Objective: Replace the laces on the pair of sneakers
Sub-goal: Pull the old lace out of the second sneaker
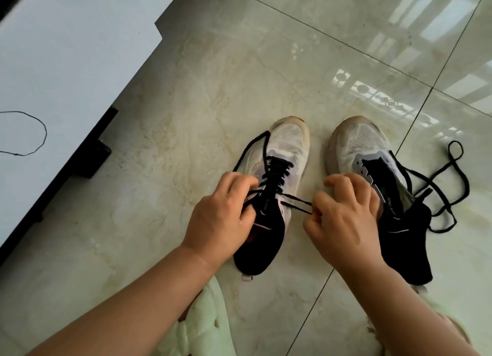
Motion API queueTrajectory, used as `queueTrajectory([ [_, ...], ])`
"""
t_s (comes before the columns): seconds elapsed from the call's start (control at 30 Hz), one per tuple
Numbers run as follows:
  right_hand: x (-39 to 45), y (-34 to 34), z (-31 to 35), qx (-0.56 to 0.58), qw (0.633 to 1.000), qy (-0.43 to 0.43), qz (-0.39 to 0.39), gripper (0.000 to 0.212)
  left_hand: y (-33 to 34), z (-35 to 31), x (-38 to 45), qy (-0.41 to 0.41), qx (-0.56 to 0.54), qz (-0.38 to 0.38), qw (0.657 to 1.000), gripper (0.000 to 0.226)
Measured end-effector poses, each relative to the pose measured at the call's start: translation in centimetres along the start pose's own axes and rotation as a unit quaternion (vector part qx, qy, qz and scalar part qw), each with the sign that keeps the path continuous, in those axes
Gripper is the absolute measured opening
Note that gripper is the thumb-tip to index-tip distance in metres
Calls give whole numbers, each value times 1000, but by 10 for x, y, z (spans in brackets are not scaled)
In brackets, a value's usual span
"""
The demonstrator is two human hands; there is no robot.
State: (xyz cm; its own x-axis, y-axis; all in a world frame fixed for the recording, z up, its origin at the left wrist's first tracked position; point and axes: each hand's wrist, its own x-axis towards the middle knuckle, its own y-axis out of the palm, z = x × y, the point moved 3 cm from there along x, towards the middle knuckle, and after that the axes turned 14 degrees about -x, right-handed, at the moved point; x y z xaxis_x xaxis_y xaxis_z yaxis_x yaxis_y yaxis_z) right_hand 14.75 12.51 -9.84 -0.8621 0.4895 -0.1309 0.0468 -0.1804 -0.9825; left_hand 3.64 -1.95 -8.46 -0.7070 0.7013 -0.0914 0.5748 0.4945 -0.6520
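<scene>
On the floor (186,89), the left hand (221,217) grips the laced left sneaker (269,196) and the right hand (343,217) pinches its black lace (295,205), so a hard tug could pull that end loose, while the right sneaker (386,196) sits unlaced beside a loose lace (452,185).

Two sneakers side by side on pale floor tiles (266,70), toes away. Left hand (221,212) gripping the left sneaker (277,169) at its black lace (277,173); right hand (343,214) pinching that lace's end. Right sneaker (372,153) unlaced, loose black lace (458,180) beside it.
</scene>
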Motion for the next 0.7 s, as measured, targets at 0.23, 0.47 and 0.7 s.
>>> queueTrajectory([
  [0.23, 11, -14, 24, 103, 992, -65, -29, 15, -3, 0, 2, -9, -6, 8, 1000, 34],
  [0.47, 20, -9, 26, 78, 992, -66, -76, 7, -3, 1, 3, -16, -8, 8, 1000, 34],
  [0.7, 1, 23, -7, 2, 998, 13, 56, 8, -2, 3, 2, -17, -12, -8, 1000, 34],
])
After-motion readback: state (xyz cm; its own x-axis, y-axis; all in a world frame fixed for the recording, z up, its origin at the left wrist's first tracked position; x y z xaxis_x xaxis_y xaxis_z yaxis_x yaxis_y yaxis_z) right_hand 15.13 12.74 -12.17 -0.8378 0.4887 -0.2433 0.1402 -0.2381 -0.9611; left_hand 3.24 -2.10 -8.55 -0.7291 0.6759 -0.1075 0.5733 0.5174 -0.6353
